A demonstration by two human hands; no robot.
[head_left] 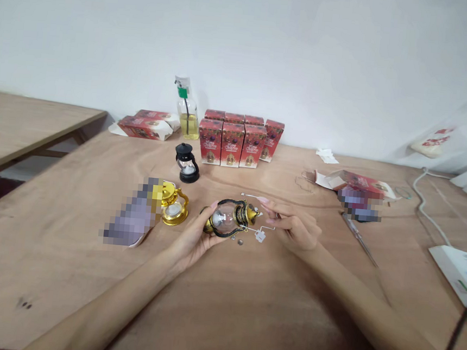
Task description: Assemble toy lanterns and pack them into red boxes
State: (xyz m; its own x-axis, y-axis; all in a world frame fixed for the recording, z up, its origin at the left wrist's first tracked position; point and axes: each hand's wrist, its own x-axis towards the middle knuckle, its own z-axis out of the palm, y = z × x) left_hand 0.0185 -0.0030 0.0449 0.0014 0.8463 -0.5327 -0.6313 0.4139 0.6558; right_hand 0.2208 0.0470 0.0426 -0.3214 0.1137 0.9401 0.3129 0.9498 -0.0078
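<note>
Head cam: bronze lantern [224, 218] lying sideways in the left hand [195, 238].
That hand's curled snugly round the base, top end facing the right hand [298, 228], which has fingertips pinched on a thin wire [252, 196] just beside it.

Upright red boxes [232, 142], right of the pump bottle [187, 117]: pale script, apparently "Christmas"; smaller lines unreadable. White item [431, 142], far right of the bottle: red print, illegible.
</note>
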